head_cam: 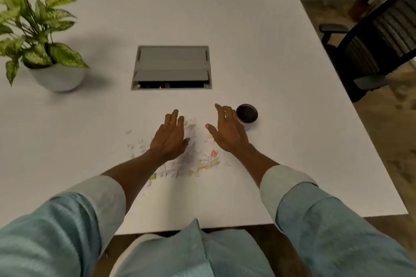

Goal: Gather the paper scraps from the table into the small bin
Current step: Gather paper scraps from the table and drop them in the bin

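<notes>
Several small paper scraps [191, 162], mostly white with a few yellow and red bits, lie scattered on the white table [270, 51] near its front edge. My left hand [170, 137] rests flat over the left part of the pile, fingers apart, holding nothing. My right hand [227, 129] hovers open just right of the scraps, palm turned inward, its fingers next to the small bin [247, 114]. The bin is a small round cup with a dark inside, standing upright to the right of both hands.
A potted plant [40, 51] in a white bowl stands at the left. A grey cable hatch [172, 67] is set into the table's middle. A black office chair [378, 40] sits off the right edge, and more chairs stand at the far side.
</notes>
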The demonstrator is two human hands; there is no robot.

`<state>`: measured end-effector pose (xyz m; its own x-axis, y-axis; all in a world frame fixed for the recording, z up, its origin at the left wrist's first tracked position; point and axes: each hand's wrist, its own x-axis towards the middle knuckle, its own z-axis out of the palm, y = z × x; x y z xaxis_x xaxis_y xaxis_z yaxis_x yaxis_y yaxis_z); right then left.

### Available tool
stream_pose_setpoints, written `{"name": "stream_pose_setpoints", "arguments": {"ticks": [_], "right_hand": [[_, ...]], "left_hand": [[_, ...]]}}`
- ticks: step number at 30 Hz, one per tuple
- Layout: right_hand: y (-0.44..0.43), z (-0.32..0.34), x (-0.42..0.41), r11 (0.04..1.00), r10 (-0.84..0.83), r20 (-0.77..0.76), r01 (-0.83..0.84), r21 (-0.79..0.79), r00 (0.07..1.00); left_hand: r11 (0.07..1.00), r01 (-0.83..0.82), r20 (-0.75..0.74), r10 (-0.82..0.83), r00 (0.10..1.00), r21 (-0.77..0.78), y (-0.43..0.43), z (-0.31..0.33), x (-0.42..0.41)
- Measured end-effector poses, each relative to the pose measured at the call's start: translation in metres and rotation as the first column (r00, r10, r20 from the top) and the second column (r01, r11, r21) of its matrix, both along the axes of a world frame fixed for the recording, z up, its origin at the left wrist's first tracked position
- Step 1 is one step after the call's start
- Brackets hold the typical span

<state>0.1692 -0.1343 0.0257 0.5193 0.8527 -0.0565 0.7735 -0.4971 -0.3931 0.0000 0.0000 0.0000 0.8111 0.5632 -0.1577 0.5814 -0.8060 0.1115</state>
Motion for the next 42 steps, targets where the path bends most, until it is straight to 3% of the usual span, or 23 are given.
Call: {"name": "stream_pose_setpoints", "arguments": {"ticks": [5,12,18,26,37,42], "right_hand": [[-0.024,-0.036,-0.006,0.991,-0.028,-0.03,0.023,-0.133,0.999],[-0.052,-0.076,0.003,0.962,-0.065,-0.046,0.05,-0.268,0.997],[-0.065,-0.11,0.009,0.941,-0.079,-0.17,0.017,-0.337,0.982],[-0.049,-0.132,0.004,0.934,0.048,-0.241,-0.129,-0.332,0.969],[-0.018,-0.142,-0.017,0.924,0.287,-0.111,-0.306,-0.231,0.951],[-0.023,-0.138,-0.014,0.975,0.165,-0.233,-0.194,-0.11,0.958]], "left_hand": [[0.979,-0.157,-0.1,0.144,0.984,-0.131,-0.031,-0.027,-0.006],[0.926,-0.324,-0.173,0.293,0.94,-0.195,-0.059,-0.058,-0.013],[0.856,-0.43,-0.192,0.389,0.901,-0.288,-0.076,-0.082,-0.014],[0.86,-0.408,-0.17,0.372,0.913,-0.308,-0.098,-0.102,-0.009],[0.857,-0.395,-0.009,0.416,0.909,-0.332,-0.083,-0.106,-0.006],[0.837,-0.407,0.073,0.462,0.884,-0.367,-0.075,-0.102,-0.006]]}}
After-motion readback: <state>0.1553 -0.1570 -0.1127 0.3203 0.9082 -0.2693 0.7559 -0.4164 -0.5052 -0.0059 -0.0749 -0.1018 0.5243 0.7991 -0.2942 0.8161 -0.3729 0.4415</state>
